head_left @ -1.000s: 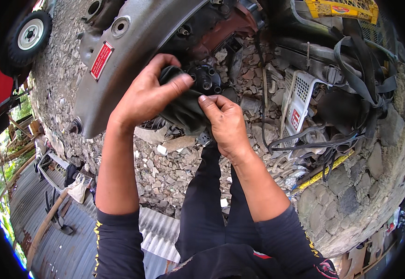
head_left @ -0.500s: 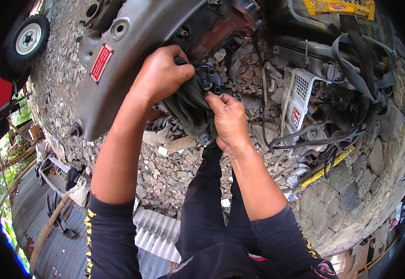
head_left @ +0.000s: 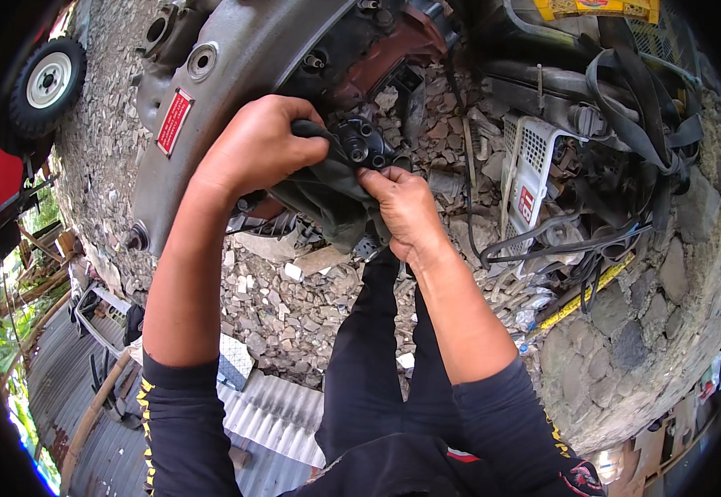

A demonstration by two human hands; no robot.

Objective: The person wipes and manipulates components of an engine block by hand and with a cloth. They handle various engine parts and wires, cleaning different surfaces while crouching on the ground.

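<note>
My left hand [head_left: 263, 142] is closed on a dark olive cloth [head_left: 327, 203] that hangs bunched below a black round fitting [head_left: 359, 137] with several short posts, like a distributor cap. My right hand [head_left: 398, 215] grips the cloth just below that fitting, its thumb against the fitting's lower edge and its other fingers partly hidden underneath. Left of and above my hands is a large grey metal engine casing [head_left: 232, 62] with a red label plate. Beyond the fitting is a rusty red-brown metal housing [head_left: 377, 62].
A white perforated plastic crate [head_left: 526, 182], black straps and hoses [head_left: 621, 116], and a yellow crate [head_left: 592, 8] lie to the right on rubble [head_left: 286, 323]. A stone wall [head_left: 626, 340] curves at the right. A wheel [head_left: 47, 79] and corrugated sheets [head_left: 70, 381] are at the left.
My left hand rose and turned over the cloth, then moved slightly left and down, still gripping it. My right hand shifted a little, and more of the black fitting came into view earlier.
</note>
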